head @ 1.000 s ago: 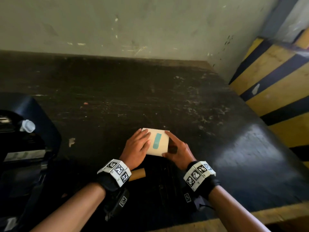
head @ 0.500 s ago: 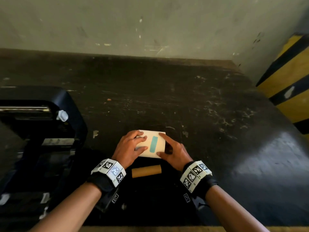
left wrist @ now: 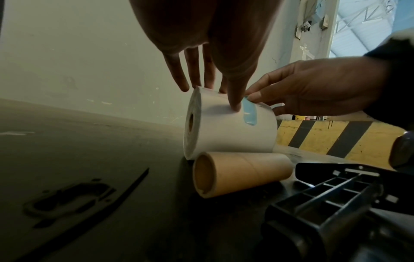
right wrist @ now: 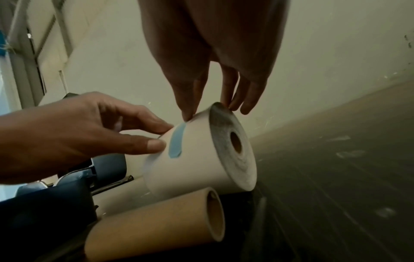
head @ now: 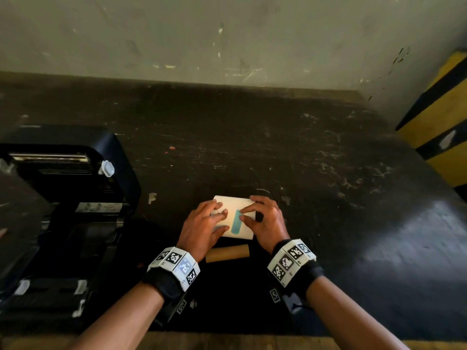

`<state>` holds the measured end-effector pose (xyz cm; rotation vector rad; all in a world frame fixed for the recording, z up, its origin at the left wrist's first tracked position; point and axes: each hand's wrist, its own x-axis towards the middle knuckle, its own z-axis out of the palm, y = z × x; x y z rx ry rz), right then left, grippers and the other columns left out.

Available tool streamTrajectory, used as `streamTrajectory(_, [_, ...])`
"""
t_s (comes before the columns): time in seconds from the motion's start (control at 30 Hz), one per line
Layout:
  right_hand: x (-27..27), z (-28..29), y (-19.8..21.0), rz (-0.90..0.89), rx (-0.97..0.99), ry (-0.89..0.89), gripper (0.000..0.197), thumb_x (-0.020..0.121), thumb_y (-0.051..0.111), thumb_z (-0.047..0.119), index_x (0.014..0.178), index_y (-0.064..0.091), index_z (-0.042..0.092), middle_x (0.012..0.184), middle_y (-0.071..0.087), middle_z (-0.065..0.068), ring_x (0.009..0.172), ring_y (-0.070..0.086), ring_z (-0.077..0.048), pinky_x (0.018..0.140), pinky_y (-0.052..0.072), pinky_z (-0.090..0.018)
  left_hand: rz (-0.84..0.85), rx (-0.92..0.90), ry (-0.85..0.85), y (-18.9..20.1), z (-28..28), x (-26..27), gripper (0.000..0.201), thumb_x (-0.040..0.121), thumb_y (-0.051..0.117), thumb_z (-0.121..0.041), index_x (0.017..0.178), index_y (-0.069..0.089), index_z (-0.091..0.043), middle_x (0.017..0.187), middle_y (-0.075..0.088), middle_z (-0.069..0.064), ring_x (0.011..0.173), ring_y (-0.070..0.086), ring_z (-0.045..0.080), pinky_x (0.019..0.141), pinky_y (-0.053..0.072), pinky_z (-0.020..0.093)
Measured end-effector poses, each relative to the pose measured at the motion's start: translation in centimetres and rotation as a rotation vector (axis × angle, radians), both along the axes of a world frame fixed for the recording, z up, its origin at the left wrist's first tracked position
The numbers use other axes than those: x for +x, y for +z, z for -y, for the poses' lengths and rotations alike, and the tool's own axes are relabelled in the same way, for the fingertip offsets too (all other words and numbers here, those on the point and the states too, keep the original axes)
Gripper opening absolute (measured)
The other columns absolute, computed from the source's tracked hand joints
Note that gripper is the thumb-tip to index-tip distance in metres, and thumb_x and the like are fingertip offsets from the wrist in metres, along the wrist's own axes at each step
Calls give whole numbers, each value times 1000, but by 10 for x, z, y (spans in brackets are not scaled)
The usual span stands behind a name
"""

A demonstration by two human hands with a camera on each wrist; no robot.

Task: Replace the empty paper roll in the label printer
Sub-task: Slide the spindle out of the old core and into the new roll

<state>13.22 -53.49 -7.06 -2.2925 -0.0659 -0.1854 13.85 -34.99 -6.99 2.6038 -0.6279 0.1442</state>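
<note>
A new white paper roll [head: 242,205] [left wrist: 224,134] [right wrist: 195,173] lies on its side on the dark table [head: 303,160], its loose end sealed by a strip of blue tape [head: 236,222] [left wrist: 249,113] [right wrist: 175,143]. My left hand [head: 202,223] [right wrist: 78,133] drapes over the roll's left half, with the thumb pressing just beside the tape. My right hand [head: 267,221] [left wrist: 313,88] curls over the right end, thumb and forefinger tips at the tape's far end. Just in front of the roll lies the empty brown cardboard core [head: 227,252] [left wrist: 241,173] [right wrist: 152,221].
The black label printer [head: 63,185] stands open at the left, its lid raised and a white knob [head: 106,168] on its side. A pale wall [head: 227,34] closes the back. A yellow-and-black striped barrier [head: 442,122] borders the right.
My right thumb and forefinger have moved from the roll's right edge onto the blue tape. My left fingers have spread wider over the roll. The view has swung left, showing more of the printer.
</note>
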Motion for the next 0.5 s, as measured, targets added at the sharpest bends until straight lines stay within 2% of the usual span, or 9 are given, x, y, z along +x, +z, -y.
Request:
streamTrajectory(0.07, [2, -3, 1, 7, 22, -12, 10, 79, 72, 14, 89, 73, 16, 127, 58, -1, 123, 43, -14, 93, 31, -16, 27, 9, -2, 0, 0, -1, 34, 85, 57, -33, 113, 64, -15, 130, 53, 8, 127, 41, 23, 95, 46, 43])
streamTrajectory(0.13, [3, -6, 2, 14, 47, -15, 7, 79, 71, 12, 85, 72, 16, 127, 58, -1, 124, 41, -13, 100, 37, -25, 48, 19, -7, -1, -1, -2, 38, 85, 51, -39, 110, 65, -15, 129, 54, 10, 126, 42, 25, 93, 48, 44])
streamTrajectory(0.2, [1, -7, 4, -12, 65, 30, 8, 79, 71, 12, 82, 71, 20, 132, 54, 1, 128, 37, -13, 108, 35, -33, 39, 28, -16, -1, -1, -1, 35, 85, 53, -35, 112, 64, -14, 133, 51, 11, 128, 41, 27, 95, 45, 44])
streamTrajectory(0.3, [-9, -5, 8, -62, 54, 138, 14, 80, 70, 13, 81, 67, 26, 138, 48, 6, 134, 29, -13, 111, 27, -35, 45, 6, -25, -1, 0, 4, 33, 85, 60, -27, 114, 62, -11, 134, 50, 13, 129, 40, 28, 97, 44, 45])
streamTrajectory(0.37, [-17, -2, 10, -67, 61, 190, 14, 80, 71, 13, 83, 67, 27, 137, 46, 11, 134, 28, -10, 111, 23, -25, 46, -12, -26, -1, 1, 8, 33, 84, 63, -23, 114, 62, -10, 134, 50, 13, 130, 40, 29, 99, 43, 47])
streamTrajectory(0.4, [-21, -1, 12, -63, 81, 195, 12, 80, 70, 13, 84, 68, 24, 135, 45, 13, 131, 29, -8, 108, 22, -13, 35, -13, -26, -1, 1, 10, 33, 85, 62, -23, 115, 61, -11, 135, 49, 12, 131, 38, 28, 101, 41, 46])
streamTrajectory(0.43, [-25, 3, 16, -64, 111, 180, 8, 81, 70, 13, 84, 69, 20, 133, 46, 13, 128, 31, -5, 100, 21, -1, 22, -14, -27, -1, 3, 12, 34, 85, 61, -23, 117, 60, -11, 136, 48, 11, 132, 36, 26, 103, 39, 45])
streamTrajectory(0.47, [-27, 7, 18, -69, 145, 157, 5, 81, 69, 13, 85, 70, 16, 132, 48, 12, 125, 34, -3, 92, 22, 6, 7, -18, -22, -1, 3, 13, 35, 86, 60, -24, 119, 59, -11, 138, 46, 10, 133, 34, 25, 104, 38, 45])
streamTrajectory(0.5, [-29, 14, 20, -75, 176, 134, 4, 82, 68, 13, 86, 70, 12, 132, 50, 10, 123, 37, -2, 88, 24, 6, -4, -28, -17, -1, 3, 15, 36, 86, 59, -24, 120, 58, -10, 139, 45, 10, 134, 33, 24, 105, 37, 45])
